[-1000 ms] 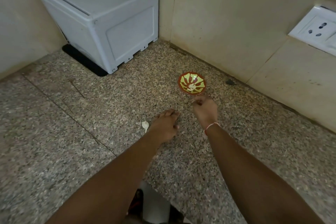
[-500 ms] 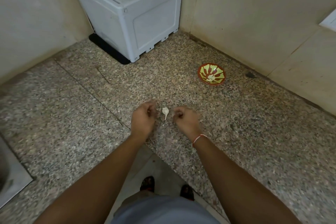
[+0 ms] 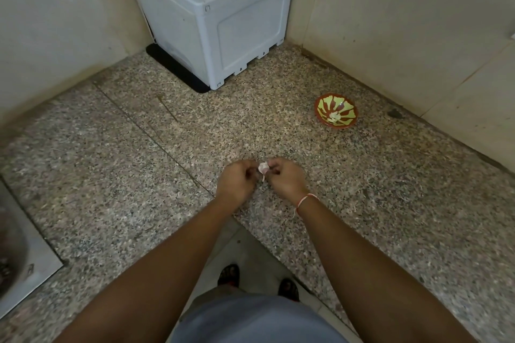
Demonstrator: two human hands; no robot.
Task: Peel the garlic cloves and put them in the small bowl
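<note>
Head view: peeling in hand. Clove [image 3: 263, 167] pinched between left hand [image 3: 237, 182] and right hand [image 3: 285, 181], fingers curled tight around it, just above speckled granite counter [image 3: 125, 175]. Papery pinkish skin, tail dangling. Next, likely: strip skin, then reach well right to glossy striped bowl [image 3: 336, 111], pale cloves apparently inside.

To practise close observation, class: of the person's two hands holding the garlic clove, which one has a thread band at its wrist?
The right hand: a red-and-white thread band circles its wrist; the left hand has none.
</note>
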